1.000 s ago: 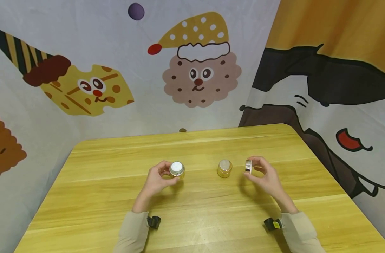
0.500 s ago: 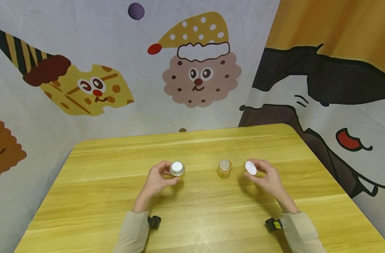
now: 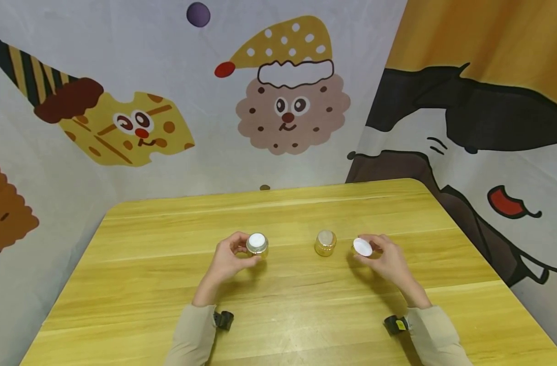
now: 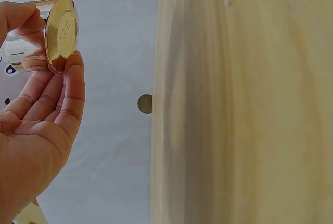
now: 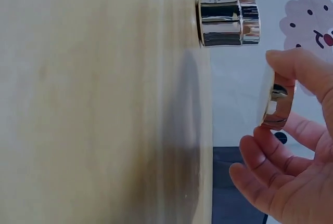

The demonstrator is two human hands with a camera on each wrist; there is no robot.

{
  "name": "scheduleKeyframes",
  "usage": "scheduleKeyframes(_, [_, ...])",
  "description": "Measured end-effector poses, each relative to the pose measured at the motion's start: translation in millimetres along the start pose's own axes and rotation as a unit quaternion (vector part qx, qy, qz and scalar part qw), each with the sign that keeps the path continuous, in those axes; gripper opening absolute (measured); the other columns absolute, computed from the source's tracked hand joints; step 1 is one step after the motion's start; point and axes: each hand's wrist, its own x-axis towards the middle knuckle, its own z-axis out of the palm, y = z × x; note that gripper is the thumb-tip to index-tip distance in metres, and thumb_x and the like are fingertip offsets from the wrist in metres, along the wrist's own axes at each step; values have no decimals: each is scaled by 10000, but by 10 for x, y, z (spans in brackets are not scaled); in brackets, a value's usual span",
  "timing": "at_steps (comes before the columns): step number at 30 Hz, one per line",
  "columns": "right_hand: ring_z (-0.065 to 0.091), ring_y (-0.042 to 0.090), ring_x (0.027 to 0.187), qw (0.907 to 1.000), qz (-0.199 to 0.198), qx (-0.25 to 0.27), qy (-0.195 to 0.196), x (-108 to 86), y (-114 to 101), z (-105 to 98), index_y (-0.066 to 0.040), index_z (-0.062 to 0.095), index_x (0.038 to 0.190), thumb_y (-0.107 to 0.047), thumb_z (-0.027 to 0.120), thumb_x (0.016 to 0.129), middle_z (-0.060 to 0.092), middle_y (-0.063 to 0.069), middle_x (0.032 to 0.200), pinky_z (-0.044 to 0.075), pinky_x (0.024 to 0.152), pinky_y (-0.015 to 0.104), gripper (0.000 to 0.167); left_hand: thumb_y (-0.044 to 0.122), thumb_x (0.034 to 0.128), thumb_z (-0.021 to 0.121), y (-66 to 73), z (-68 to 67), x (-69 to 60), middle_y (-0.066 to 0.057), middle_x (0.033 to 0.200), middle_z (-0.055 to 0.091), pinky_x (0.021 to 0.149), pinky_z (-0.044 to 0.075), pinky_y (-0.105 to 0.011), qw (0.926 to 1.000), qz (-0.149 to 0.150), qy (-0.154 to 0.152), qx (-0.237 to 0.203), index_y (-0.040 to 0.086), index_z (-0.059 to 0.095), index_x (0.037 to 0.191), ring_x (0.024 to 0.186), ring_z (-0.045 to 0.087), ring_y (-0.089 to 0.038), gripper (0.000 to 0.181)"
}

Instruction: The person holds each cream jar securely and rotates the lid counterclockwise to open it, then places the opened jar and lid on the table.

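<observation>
The left hand (image 3: 228, 258) holds a white-topped jar (image 3: 257, 246) at the centre of the head view, left of the picture's midline. Grip state, left: partly closed, thumb and fingers set against opposite sides of the jar. The jar is raised clear of the tabletop (image 3: 283, 315); its gold base, bearing small marks too fine to read, shows at upper left of the left wrist view.

The right hand (image 3: 389, 260) holds a lid (image 3: 363, 247), right of centre in the head view. Grip state, right: partly closed, thumb and fingers pinching the rim. The lid is tilted, its white face towards the head camera; its shiny metallic rim shows at right in the right wrist view.

A capped jar (image 3: 325, 244) stands upright on the tabletop, between both hands and nearer the lid. A backdrop (image 3: 205, 175) with cartoon figures fills the upper frame.
</observation>
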Motion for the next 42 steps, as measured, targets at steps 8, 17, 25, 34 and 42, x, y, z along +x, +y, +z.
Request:
scheduleKeyframes(8, [517, 193, 734, 9986, 324, -121, -410, 20, 18, 0, 13, 652, 1058, -70, 837, 655, 573, 91, 833, 413, 591, 220, 452, -123, 680, 730, 5, -1, 2, -184, 979, 629, 809, 515, -459, 10000, -47, -9, -50, -103, 593, 1003, 842, 564, -218, 351])
scheduleKeyframes(17, [489, 186, 734, 9923, 707, -337, -964, 45, 3, 10, 13, 651, 1050, -112, 842, 653, 567, 75, 835, 397, 604, 267, 458, -120, 680, 733, -17, -6, 5, -184, 985, 629, 813, 507, -479, 9999, -64, -30, -73, -100, 592, 1007, 840, 557, -197, 357])
scheduleKeyframes(25, [477, 188, 723, 9847, 925, -382, -1428, 68, -28, 3, 17, 633, 1064, -118, 851, 640, 564, 65, 819, 399, 611, 282, 496, -120, 681, 731, -29, -10, 3, -195, 986, 626, 821, 488, -531, 10000, -46, -30, -82, -101, 591, 1008, 838, 550, -192, 357])
scheduleKeyframes(34, [475, 189, 723, 9800, 1016, -411, -1658, 89, -16, 11, -28, 636, 1026, -128, 866, 615, 557, 44, 797, 390, 630, 295, 481, -122, 679, 732, -21, -13, 2, -189, 978, 624, 822, 481, -545, 9999, -56, -6, -111, -102, 593, 1000, 829, 542, -187, 350])
scheduleKeyframes(42, [492, 210, 755, 9761, 1050, -574, -1812, 96, -41, 12, -56, 638, 998, -137, 873, 601, 559, 67, 846, 420, 637, 329, 469, -119, 684, 730, -11, -13, 4, -198, 984, 618, 813, 495, -517, 10000, -34, 15, -61, -103, 594, 1008, 835, 549, -196, 352])
